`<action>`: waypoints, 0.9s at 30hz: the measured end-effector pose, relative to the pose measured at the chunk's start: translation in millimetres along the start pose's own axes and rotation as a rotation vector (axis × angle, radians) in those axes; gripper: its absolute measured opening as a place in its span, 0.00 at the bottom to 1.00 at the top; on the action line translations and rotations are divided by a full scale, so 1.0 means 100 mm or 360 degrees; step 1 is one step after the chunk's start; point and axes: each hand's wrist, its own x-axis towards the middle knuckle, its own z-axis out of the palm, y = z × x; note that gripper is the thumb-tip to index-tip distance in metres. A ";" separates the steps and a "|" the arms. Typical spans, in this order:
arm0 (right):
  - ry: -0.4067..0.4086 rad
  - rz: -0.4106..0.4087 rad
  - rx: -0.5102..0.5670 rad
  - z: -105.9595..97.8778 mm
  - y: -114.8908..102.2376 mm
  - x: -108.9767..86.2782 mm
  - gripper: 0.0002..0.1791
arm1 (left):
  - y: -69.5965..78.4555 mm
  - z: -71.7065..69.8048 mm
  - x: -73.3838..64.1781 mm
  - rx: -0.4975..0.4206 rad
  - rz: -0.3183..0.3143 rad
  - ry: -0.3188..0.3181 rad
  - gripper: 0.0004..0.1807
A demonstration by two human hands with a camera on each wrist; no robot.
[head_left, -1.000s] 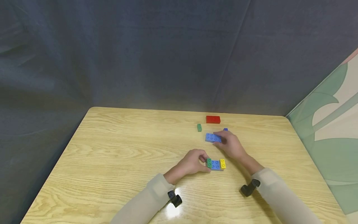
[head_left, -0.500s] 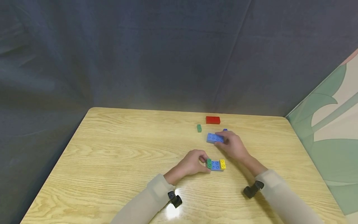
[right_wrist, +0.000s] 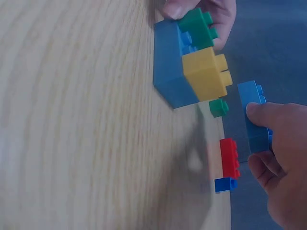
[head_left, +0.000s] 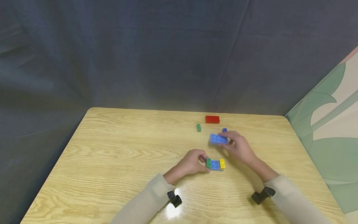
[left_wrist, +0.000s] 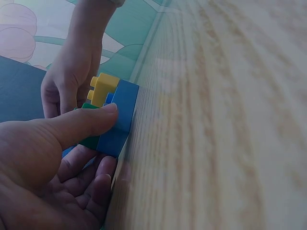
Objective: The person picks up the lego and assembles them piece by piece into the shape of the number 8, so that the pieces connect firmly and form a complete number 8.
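Observation:
My left hand (head_left: 193,162) grips the left end of a blue building brick (left_wrist: 125,108) lying on the table. On top of that brick, a green brick (head_left: 208,163) sits at the left end and a yellow brick (head_left: 222,163) at the right, with bare blue studs between them. Behind this stack my right hand (head_left: 239,147) pinches a second long blue brick (head_left: 215,139) at its right end, between thumb and fingers. In the right wrist view this light blue brick (right_wrist: 253,117) is raised above the table. The right hand's fingertips are partly hidden.
Toward the table's back edge lie a red brick (head_left: 212,119), a small green brick (head_left: 198,128) and a small dark blue brick (head_left: 224,130), the last close to the right hand. A dark curtain (head_left: 167,56) hangs behind the wooden table (head_left: 112,149).
My right hand has moved a little to the right with the long blue brick, which now stands clear of the tabletop. The left hand and the stack have stayed in place.

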 end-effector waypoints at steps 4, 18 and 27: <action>0.0008 -0.0058 -0.0009 -0.04 -0.03 -0.05 0.23 | 0.00 0.01 0.01 -0.0025 -0.0018 0.0006 0.16; -0.0004 -0.0146 0.0023 -0.13 -0.21 -0.26 0.25 | 0.01 0.00 0.00 -0.0012 -0.0032 0.0012 0.17; -0.0051 -0.0152 0.0095 -0.08 -0.31 -0.37 0.24 | -0.01 0.01 0.01 -0.0003 -0.0016 0.0012 0.17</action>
